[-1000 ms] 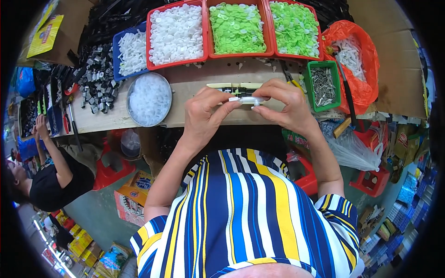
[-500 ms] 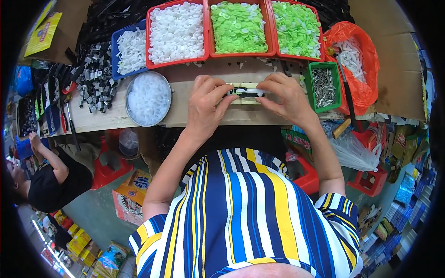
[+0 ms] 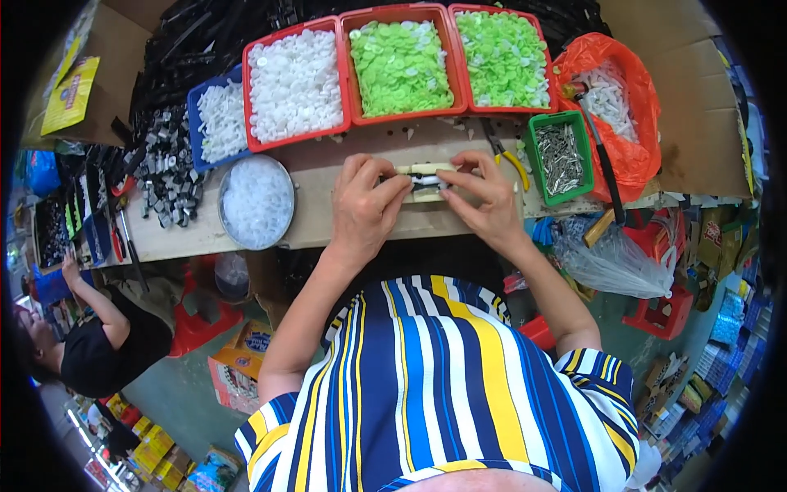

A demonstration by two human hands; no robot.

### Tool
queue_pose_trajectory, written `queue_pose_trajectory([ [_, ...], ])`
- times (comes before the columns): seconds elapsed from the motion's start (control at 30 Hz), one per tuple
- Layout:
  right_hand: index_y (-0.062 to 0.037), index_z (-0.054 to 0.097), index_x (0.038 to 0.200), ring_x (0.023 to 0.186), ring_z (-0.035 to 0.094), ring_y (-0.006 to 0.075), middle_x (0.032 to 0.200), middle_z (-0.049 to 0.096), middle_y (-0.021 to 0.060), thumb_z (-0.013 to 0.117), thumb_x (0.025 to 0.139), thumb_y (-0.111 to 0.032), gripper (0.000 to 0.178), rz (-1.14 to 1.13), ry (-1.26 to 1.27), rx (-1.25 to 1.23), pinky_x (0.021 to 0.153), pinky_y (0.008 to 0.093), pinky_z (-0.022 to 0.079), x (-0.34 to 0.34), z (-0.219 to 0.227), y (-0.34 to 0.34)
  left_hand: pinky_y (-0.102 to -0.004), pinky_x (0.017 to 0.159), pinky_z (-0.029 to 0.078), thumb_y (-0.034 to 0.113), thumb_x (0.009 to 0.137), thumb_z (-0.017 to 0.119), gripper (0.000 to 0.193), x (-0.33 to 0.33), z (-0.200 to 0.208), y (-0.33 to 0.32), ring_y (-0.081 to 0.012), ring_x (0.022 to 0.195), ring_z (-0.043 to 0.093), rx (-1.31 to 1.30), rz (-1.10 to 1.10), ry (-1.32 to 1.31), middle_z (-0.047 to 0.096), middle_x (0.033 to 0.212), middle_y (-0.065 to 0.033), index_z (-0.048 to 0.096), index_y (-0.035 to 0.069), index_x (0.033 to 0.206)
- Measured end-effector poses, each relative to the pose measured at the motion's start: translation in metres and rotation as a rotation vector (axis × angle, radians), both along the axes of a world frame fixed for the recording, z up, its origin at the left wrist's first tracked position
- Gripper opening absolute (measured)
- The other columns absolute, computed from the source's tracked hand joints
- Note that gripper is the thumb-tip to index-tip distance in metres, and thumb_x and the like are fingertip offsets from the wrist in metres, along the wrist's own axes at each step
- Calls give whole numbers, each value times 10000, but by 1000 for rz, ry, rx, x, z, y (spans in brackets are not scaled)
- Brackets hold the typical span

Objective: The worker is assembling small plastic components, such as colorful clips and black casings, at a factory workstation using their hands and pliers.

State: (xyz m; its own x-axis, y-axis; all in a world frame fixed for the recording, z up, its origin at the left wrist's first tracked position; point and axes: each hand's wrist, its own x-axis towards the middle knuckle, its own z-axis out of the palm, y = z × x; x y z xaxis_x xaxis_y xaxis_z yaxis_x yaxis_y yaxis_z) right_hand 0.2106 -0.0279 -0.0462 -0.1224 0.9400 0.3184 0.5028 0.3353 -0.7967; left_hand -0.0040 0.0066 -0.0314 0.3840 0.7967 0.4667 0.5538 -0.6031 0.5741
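A small black-and-white plastic part (image 3: 423, 179) lies in a pale cream block (image 3: 427, 195) on the workbench. From the left, my left hand (image 3: 361, 205) pinches the black end between thumb and fingertips. My right hand (image 3: 489, 199) closes thumb and index finger on the white end. Fingertips cover both ends, so only the middle of the part shows. Just beyond my right hand are pliers with yellow handles (image 3: 516, 166).
Red trays hold white pieces (image 3: 296, 82) and green discs (image 3: 402, 66). Around them are a blue tray (image 3: 195, 123), a round dish of translucent pieces (image 3: 257, 202), a green basket of metal pins (image 3: 561, 156), a hammer (image 3: 605, 156) and an orange bag (image 3: 648, 164). Another person (image 3: 115, 336) sits at left.
My right hand has come closer to my left along the part, covering more of its white end. The view has shifted, and the yellow-handled pliers now show beyond my right hand.
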Motion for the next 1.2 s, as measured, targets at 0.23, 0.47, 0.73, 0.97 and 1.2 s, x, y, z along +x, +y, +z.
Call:
queue_pose_trajectory([
  [0.23,-24,698,1031,915,636,268,1061,612,142,711,831,-97,213,-31,-117,-51,803,346,514,11,20,17,-410,794,460,62,737,758,155,-5,-4,-3,-289,945,561,-20,-9,-18,611,920,-71,707,59,883],
  [0.47,-43,706,1037,932,665,310,957,665,155,656,836,-82,211,-195,-422,315,820,395,524,105,68,183,-414,803,464,50,736,759,171,-6,3,0,-300,943,562,-41,-2,-38,617,926,-84,699,38,896],
  [0.73,-306,367,1474,1363,370,388,1527,319,107,742,692,-3,919,-274,-940,-24,1009,631,423,189,25,328,-402,798,475,12,722,753,192,-8,15,0,-312,928,565,-65,11,-14,619,915,-92,695,24,906],
  [0.97,-367,306,1506,1312,390,409,1399,408,175,813,634,-128,1037,-242,-1042,-7,966,655,405,176,14,349,-399,772,486,-18,713,764,170,-8,25,4,-299,890,582,-69,76,25,630,860,-90,703,18,867],
  [1.2,-275,384,1461,1218,494,346,1246,531,157,779,690,-83,887,-206,-1056,-4,918,583,482,186,20,360,-405,783,489,-17,702,766,166,-6,30,14,-308,898,585,-45,71,44,638,859,-90,705,18,852],
])
